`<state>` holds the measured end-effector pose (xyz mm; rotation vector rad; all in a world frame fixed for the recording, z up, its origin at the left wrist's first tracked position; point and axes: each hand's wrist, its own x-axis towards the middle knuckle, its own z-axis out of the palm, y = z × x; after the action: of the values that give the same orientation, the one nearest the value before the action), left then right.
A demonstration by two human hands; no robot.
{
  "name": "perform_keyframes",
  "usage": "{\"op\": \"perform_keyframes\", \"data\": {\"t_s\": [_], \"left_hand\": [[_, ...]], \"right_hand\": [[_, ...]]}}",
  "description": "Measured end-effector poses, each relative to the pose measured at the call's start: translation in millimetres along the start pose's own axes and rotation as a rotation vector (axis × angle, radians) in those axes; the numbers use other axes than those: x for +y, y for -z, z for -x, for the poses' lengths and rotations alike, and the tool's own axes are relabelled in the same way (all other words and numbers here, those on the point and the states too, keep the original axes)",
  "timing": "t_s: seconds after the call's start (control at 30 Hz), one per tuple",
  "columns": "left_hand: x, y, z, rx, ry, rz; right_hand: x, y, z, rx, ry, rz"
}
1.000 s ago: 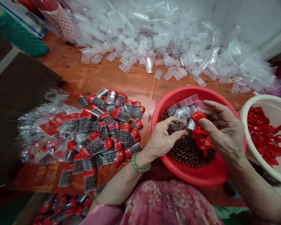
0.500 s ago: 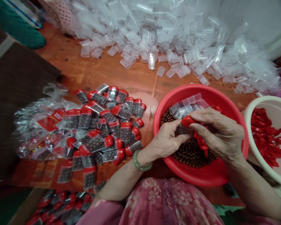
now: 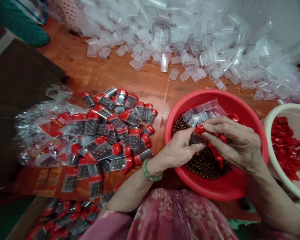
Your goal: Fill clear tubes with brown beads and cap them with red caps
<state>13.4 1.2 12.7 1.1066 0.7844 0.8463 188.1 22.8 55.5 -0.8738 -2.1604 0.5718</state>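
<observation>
Over the red basin (image 3: 168,128), my left hand (image 3: 176,150) is closed around a small clear plastic container (image 3: 196,139) with dark contents. The fingers and thumb of my right hand (image 3: 236,145) pinch the red cap (image 3: 199,130) at its top. More red caps (image 3: 217,151) show beneath my right palm; whether the hand holds them is unclear. Small brown balls (image 3: 207,168) lie in the basin, beside several clear containers (image 3: 201,108). My fingers hide part of the container and of the basin's middle.
Left of the basin lies a pile of filled, red-capped containers (image 3: 103,151), against a clear plastic bag (image 3: 35,123). A white bucket (image 3: 267,133) of red caps (image 3: 286,146) stands at right. Empty clear containers (image 3: 165,40) heap along the back of the wooden surface (image 3: 90,75).
Both hands keep their hold on the container and the cap, with only a slight shift of the fingers. The whole view has moved a little.
</observation>
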Motion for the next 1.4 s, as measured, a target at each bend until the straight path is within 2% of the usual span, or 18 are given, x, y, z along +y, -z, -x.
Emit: {"op": "perform_keyframes", "data": {"t_s": [0.1,0.4,0.53,0.63,0.77,0.97,1.2,1.4], "left_hand": [[0,2.4,-1,-0.053,-0.039,0.001],[-2,3.1,-2,-0.075,0.010,-0.046],[0,4.0,-2,-0.072,0.048,0.096],[2,4.3,-1,-0.050,0.085,0.260],[2,2.9,-3,-0.062,0.192,0.412],[-1,1.6,-6,-0.042,0.144,0.497],[2,1.7,-5,-0.124,0.151,0.516],[0,1.7,-3,-0.116,0.123,0.504]], "right_hand": [[5,2,2,-0.042,0.040,-0.014],[7,4,7,-0.034,-0.042,-0.061],[3,-2,12,-0.025,0.022,0.071],[2,-7,16,-0.093,0.114,0.225],[2,-12,16,-0.173,0.169,0.425],[4,-24,10,-0.007,0.289,0.651],[9,-21,11,0.036,0.377,0.702],[10,-23,11,0.037,0.389,0.676]]}}
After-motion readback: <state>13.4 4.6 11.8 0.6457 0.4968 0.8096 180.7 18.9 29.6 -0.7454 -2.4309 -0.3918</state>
